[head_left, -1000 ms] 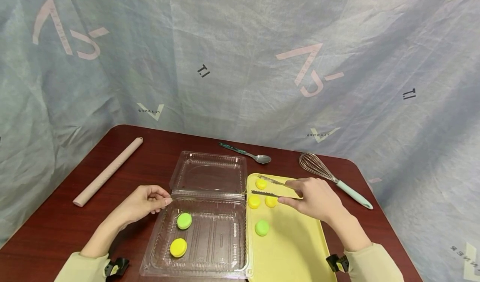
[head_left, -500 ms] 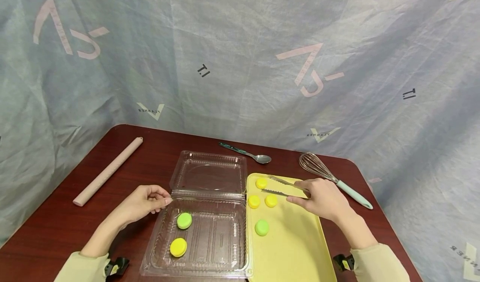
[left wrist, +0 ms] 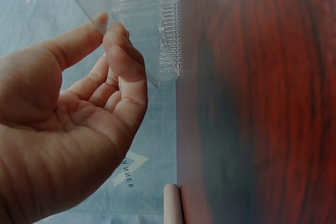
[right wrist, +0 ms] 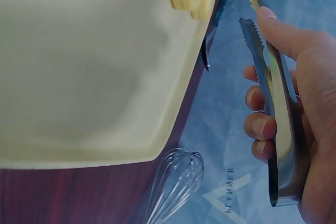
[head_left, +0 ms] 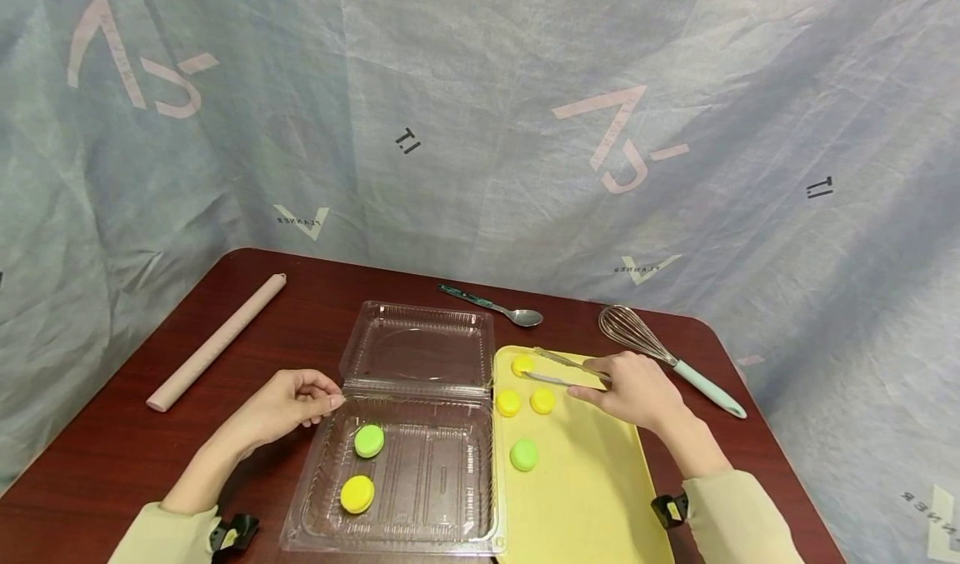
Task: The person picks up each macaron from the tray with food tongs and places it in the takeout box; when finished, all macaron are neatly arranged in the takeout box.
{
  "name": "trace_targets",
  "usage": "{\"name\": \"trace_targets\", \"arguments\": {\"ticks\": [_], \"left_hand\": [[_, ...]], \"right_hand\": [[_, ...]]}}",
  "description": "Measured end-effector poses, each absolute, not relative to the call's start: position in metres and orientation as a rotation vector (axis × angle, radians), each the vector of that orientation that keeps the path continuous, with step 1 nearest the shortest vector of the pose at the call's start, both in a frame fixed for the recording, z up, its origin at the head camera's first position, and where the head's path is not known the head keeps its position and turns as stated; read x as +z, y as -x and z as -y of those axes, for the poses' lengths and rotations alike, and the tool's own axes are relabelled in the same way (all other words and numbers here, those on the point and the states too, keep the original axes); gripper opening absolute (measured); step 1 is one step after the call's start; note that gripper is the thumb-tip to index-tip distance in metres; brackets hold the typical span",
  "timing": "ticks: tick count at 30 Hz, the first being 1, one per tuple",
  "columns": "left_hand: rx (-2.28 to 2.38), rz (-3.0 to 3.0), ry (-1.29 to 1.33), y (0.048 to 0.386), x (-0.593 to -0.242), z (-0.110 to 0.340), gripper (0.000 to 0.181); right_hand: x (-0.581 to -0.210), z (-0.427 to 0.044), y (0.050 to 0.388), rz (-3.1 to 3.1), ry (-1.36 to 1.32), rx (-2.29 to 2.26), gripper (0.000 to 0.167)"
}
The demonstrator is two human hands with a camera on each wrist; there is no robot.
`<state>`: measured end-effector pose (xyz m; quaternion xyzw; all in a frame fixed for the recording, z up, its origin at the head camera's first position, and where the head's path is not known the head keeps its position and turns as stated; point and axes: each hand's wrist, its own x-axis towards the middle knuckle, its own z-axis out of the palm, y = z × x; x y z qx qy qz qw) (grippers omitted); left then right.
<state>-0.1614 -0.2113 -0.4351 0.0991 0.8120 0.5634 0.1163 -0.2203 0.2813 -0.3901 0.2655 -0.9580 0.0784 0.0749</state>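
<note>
My left hand pinches the left edge of a clear plastic clamshell box between thumb and forefinger, near its hinge; the left wrist view shows the edge at the fingertips. The box lies with its lid folded back, a green macaron and a yellow macaron inside. My right hand grips metal tongs, their serrated tips apart with nothing between them. In the head view the tips hover about the far yellow macaron on the yellow tray. Two more yellow macarons and a green macaron lie nearer.
A rolling pin lies at the table's left. Behind the box and tray is a spoon, and a whisk rests right of the tray. A grey cloth backdrop hangs behind the table.
The tongs first drew back to the right, then turned slightly, their tips now nearer the far yellow macaron. My left hand and the box have stayed put.
</note>
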Motion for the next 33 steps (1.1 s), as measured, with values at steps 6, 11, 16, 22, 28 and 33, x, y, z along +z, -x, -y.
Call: {"name": "trace_targets", "arguments": {"ticks": [6, 11, 16, 22, 28, 33], "left_hand": [[1.641, -2.384, -0.275, 0.161, -0.435, 0.211, 0.022], [1.640, -2.385, -0.297, 0.162, -0.436, 0.212, 0.023], [1.653, -2.375, -0.326, 0.163, -0.436, 0.213, 0.024], [1.654, -2.374, -0.321, 0.162, -0.436, 0.213, 0.024], [1.644, -2.380, -0.296, 0.161, -0.436, 0.212, 0.024], [1.642, -2.377, -0.291, 0.161, -0.435, 0.212, 0.024]], "right_hand": [[-0.399, -0.280, 0.230, 2.898, -0.775, 0.210, 0.042], [-0.406, -0.279, 0.236, 2.908, -0.774, 0.181, 0.043], [-0.408, -0.277, 0.242, 2.927, -0.773, 0.150, 0.044], [-0.407, -0.275, 0.245, 2.956, -0.796, 0.108, 0.044], [-0.407, -0.273, 0.247, 2.966, -0.811, 0.099, 0.040], [-0.407, -0.272, 0.248, 2.965, -0.815, 0.103, 0.035]]}}
